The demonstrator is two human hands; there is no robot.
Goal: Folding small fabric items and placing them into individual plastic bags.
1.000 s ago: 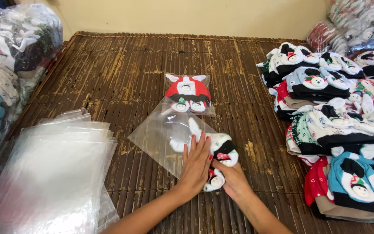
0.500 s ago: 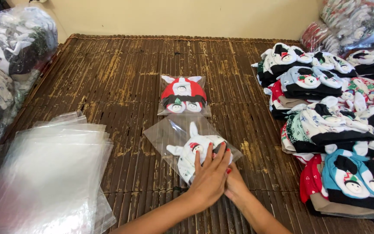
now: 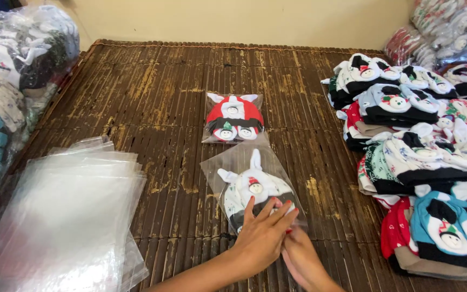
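Clear plastic covers the white hat [image 3: 253,190], which lies inside a bag [image 3: 255,167] on the bamboo mat [image 3: 152,92], close in front of you. Your left hand [image 3: 262,235] lies flat on the near end of this bag, fingers [image 3: 277,212] spread a little and pressing down on it. Your right hand [image 3: 299,254] sits just under the left one, at the bag's near edge; I cannot tell how its fingers are, because the left hand hides them. Just beyond is a red hat in its bag [image 3: 233,117]. A stack of empty bags [image 3: 66,216] lies at the left, and a pile of hats [image 3: 422,157] at the right.
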